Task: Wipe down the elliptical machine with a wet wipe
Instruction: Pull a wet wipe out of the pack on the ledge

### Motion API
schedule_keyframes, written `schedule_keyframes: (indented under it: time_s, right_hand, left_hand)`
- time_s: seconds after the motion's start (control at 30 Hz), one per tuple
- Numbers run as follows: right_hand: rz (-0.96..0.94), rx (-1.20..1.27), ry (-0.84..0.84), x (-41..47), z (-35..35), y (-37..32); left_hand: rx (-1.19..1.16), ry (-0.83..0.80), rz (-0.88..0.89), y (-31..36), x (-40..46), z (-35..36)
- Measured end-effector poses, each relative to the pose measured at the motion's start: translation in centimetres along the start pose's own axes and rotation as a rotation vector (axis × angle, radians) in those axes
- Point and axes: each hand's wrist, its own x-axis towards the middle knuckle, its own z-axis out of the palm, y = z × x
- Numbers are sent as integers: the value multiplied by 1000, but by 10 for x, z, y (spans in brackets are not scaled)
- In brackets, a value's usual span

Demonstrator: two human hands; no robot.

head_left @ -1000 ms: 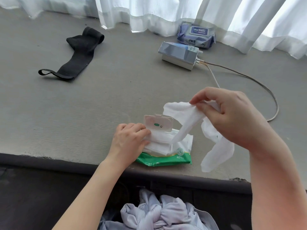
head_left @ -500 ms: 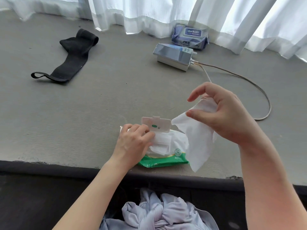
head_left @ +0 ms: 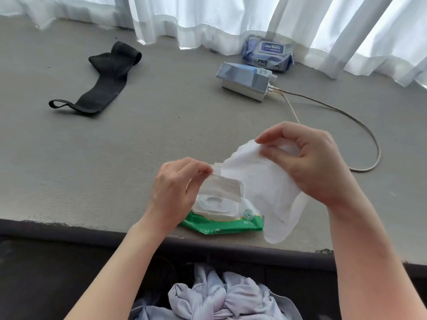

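Holding a white wet wipe (head_left: 263, 188) up in the middle of the frame, the right hand (head_left: 309, 162) has it pinched between thumb and fingers at its top edge, so its grip is narrow and closed on the wipe. The sheet hangs loose below that hand, its lower end draping down just right of the green pack of wipes (head_left: 221, 224). The left hand (head_left: 175, 192) pinches the raised flip lid (head_left: 221, 189) of that pack at its upper corner, a narrow grip too, with the lid tilted over the oval opening. The pack lies flat near the front edge of the grey ledge (head_left: 115, 169), low in the centre of the frame.

Further back, toward the upper right, a small silver box (head_left: 245, 82) sits on the ledge with a cable (head_left: 360, 125) running from its right end and curving round to the right. Just behind it, against the white curtain (head_left: 231, 19), lies a blue pack of wipes (head_left: 268, 54). In the upper left a black strap (head_left: 101, 86) lies stretched out, with a loop at its lower end. At the bottom centre some pale lilac cloth (head_left: 221, 299) is bunched up below the ledge.
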Motion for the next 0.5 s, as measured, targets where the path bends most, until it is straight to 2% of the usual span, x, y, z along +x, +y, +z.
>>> schedule_keyframes:
  time_s: [0.17,0.37,0.5]
  right_hand:
    - [-8,-18,49,3,6,1]
    - [-27,-101,-37,7,16,-2]
    - [-62,-256,-127,8,19,0]
  left_hand:
    - [-69,11,1,6,4,-15]
    - [-137,-15,-4,8,4,-22]
    - [-146,11,-11,11,4,-25]
